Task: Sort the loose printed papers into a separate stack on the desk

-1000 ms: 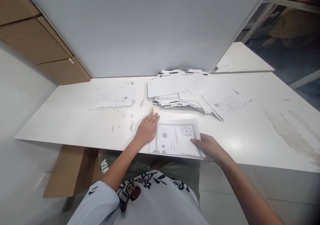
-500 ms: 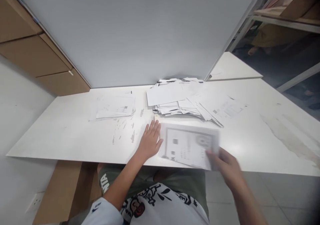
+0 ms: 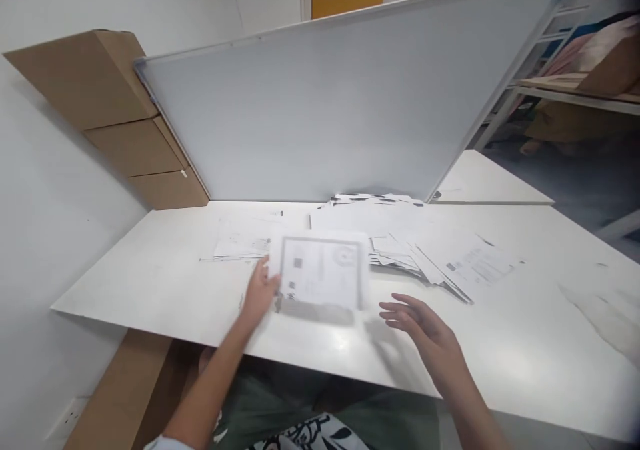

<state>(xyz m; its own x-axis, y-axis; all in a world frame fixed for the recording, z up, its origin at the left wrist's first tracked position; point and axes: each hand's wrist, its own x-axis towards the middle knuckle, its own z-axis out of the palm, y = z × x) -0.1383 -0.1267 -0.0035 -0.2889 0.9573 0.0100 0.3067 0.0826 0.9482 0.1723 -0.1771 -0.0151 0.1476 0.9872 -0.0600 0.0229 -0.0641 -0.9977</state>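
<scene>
My left hand (image 3: 261, 291) grips the left edge of a white printed sheet (image 3: 323, 273) with a dark border, thumb on its face. The sheet is tilted up above the white table (image 3: 320, 350) and casts a shadow on it. To its right, my right hand (image 3: 417, 323) hovers apart from it, fingers spread and holding nothing. Behind the sheet lies a messy pile of papers (image 3: 400, 220), partly hidden by it. A smaller stack of papers (image 3: 240, 237) rests on the left, just beyond my left hand.
A large whiteboard (image 3: 320, 110) stands along the table's back edge. Cardboard boxes (image 3: 120, 123) are stacked at the left by the wall. One printed paper (image 3: 483, 263) lies flat to the right of the pile. A rack (image 3: 575, 87) stands at the far right.
The printed sheet has been lifted off the table and moved left, now in my left hand. My right hand has let go of it. The camera view has tilted up.
</scene>
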